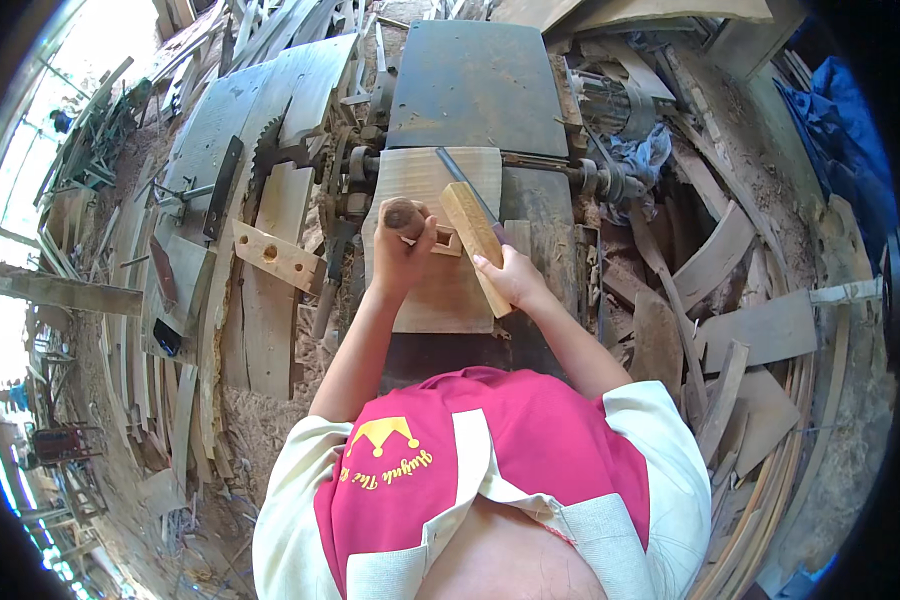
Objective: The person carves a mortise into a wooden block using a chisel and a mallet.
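1. Wood block (473,240): located over the work board (395,180), set slantwise, far end to the left, near end to the right.
2. Right hand (515,280): closed on the block's near half, thumb on its upper face.
3. Left hand (400,260): fingers curled round a dark wood knob (404,215), left of the block.
4. Slotted piece (452,243): between the hands. Left hand and block cover much of it; its full shape cannot be told.
5. Grey bar (452,168): slants beside the block on its far right side, partly hidden. Whether the right hand also grips it cannot be told.
6. Far side: a broad metal plate (475,85) adjoins the work board.
7. Left side: a holed piece (270,254) lies across a plank (268,340), near the work board. Beyond it, a toothed saw blade (267,148) stands exposed.
8. Right side: a motor (612,106) sits far right of the plate, with a plastic bag (646,152) close by. Loose offcuts (715,255) crowd the ground nearer.
9. Far right edge: a crumpled blue sheet (838,125).
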`<state>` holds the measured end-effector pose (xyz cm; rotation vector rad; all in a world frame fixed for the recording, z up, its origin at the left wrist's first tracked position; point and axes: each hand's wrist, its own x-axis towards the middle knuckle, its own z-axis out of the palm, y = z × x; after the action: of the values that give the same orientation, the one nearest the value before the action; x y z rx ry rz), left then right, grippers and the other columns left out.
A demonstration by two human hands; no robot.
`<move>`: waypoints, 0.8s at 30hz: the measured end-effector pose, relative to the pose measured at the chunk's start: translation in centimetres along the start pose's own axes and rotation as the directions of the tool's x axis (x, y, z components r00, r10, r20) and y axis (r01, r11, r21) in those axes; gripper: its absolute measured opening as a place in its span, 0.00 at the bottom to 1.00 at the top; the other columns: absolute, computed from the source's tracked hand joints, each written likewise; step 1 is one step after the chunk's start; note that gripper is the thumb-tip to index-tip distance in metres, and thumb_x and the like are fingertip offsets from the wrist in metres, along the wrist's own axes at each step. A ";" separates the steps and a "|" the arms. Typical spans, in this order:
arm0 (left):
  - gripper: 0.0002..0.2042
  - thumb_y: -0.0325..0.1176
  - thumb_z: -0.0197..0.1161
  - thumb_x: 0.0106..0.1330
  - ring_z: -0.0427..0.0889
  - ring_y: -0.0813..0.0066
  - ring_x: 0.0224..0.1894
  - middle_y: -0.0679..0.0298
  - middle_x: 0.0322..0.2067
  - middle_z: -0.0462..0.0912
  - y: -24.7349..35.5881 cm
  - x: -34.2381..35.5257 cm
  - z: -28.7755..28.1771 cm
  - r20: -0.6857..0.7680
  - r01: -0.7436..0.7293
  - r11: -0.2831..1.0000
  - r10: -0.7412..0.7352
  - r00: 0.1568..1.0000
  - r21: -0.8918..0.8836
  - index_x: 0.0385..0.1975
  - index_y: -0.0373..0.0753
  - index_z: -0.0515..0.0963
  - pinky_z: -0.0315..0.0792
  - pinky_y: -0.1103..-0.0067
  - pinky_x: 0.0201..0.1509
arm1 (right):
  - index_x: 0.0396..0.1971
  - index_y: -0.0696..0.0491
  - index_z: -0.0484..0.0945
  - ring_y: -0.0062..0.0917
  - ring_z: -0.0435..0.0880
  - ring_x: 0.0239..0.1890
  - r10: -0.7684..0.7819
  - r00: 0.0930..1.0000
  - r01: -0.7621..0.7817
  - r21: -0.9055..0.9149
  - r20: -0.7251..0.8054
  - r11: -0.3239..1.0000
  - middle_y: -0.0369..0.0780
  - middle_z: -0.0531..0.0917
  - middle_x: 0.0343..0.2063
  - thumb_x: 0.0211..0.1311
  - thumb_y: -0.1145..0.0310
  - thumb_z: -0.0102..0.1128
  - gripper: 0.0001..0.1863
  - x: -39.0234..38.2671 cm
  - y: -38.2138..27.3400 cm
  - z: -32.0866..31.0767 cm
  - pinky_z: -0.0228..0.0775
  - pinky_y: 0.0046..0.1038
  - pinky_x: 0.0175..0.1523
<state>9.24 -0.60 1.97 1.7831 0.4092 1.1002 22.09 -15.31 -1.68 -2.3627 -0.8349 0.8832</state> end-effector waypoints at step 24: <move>0.11 0.26 0.55 0.61 0.76 0.75 0.34 0.62 0.34 0.71 -0.7 2.8 -1.2 -0.179 0.131 0.942 -0.193 0.965 -0.309 0.39 0.35 0.62 0.71 0.79 0.41 | 0.42 0.63 0.65 0.43 0.78 0.40 0.027 0.999 -0.023 -0.187 0.021 0.982 0.53 0.78 0.35 0.55 0.48 0.48 0.30 -1.6 -2.4 -0.4 0.69 0.39 0.46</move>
<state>9.92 2.29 2.94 1.3533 0.4815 1.1662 20.51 -14.82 0.65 -2.5329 -0.9358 0.8778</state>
